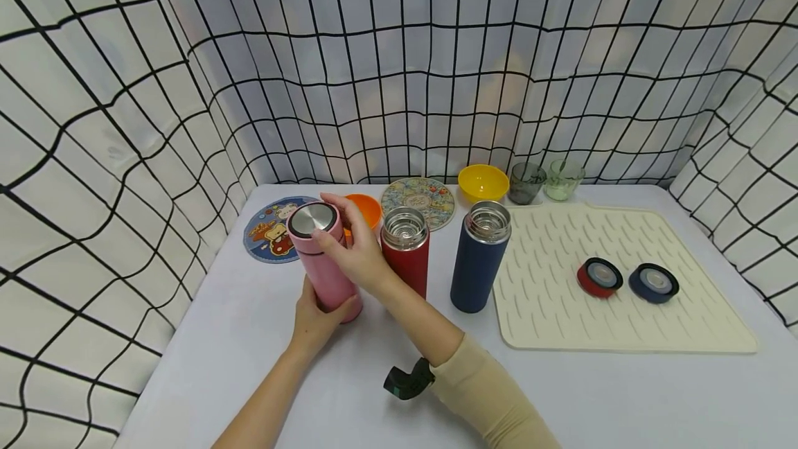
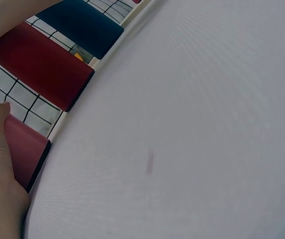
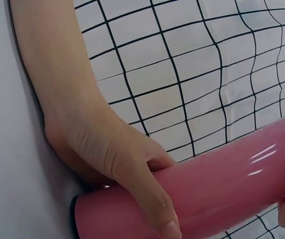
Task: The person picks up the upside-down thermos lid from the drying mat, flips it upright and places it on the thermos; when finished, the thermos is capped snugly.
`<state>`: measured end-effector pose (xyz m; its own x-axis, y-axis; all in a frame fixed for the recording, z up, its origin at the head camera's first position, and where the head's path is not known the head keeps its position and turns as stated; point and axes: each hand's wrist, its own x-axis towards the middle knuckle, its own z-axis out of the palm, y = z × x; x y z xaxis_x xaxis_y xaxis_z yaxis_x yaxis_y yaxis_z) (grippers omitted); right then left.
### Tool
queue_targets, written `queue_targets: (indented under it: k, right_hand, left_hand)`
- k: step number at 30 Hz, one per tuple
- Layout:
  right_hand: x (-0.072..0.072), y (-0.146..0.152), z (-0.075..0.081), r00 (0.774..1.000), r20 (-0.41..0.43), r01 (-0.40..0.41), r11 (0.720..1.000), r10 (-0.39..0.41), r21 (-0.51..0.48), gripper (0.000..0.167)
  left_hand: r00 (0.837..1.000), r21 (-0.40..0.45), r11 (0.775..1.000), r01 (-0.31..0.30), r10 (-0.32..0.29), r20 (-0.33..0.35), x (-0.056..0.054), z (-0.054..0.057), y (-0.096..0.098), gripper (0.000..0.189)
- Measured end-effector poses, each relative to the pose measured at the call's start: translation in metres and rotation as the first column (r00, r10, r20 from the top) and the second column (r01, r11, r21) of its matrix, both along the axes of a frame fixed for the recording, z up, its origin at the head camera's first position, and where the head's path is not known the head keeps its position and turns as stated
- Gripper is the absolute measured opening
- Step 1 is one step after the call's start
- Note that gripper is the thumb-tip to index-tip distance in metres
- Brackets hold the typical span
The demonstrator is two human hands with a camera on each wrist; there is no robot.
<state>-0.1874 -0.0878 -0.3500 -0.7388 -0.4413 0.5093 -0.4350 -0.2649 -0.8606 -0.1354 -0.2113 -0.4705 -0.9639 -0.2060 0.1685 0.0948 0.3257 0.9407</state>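
A pink thermos bottle with a steel-topped lid stands at the left of the white table. My left hand grips its lower body, thumb across the front; the right wrist view shows that hand curled round the bottle near its base. Up at the lid, my right hand holds on with the thumb over the near edge and the fingers behind. Close beside my right forearm stands a lidless red thermos bottle, and farther right a lidless navy thermos bottle.
A red lid and a navy lid lie on a cream ridged mat at right. Along the back are a blue picture mat, orange bowl, round patterned mat, yellow bowl and two glasses. Black netting surrounds the table.
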Motion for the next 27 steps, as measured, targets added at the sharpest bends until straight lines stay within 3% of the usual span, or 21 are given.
queue_targets:
  k: [4,11,16,20,22,27]
  right_hand:
    - [0.0,-0.004,-0.003,0.993,-0.035,0.11,0.994,-0.109,0.026,0.066]
    - [0.001,-0.003,-0.002,0.999,-0.047,0.003,1.0,-0.004,-0.023,0.052]
    - [0.011,0.002,0.012,0.998,0.002,0.058,0.998,-0.058,-0.004,0.061]
    - [0.017,0.007,0.024,1.0,-0.022,0.012,1.0,-0.012,0.013,0.051]
    - [0.017,0.009,0.026,1.0,-0.029,-0.01,1.0,0.01,0.014,0.046]
    - [0.017,0.008,0.024,1.0,-0.014,0.027,1.0,-0.027,-0.004,0.048]
  left_hand:
    - [1.0,-0.013,1.0,-0.01,0.01,-0.011,0.0,-0.001,-0.001,0.075]
    - [1.0,0.002,1.0,0.007,-0.007,-0.018,0.002,0.0,0.0,0.074]
    - [1.0,0.005,1.0,0.015,-0.015,-0.022,0.0,0.001,0.001,0.073]
    - [0.999,0.005,1.0,0.024,-0.024,-0.025,0.001,0.004,0.002,0.072]
    - [1.0,0.021,0.999,0.029,-0.029,-0.009,0.004,0.01,0.004,0.071]
    - [0.999,0.042,0.999,0.033,-0.033,0.011,0.003,0.008,0.002,0.073]
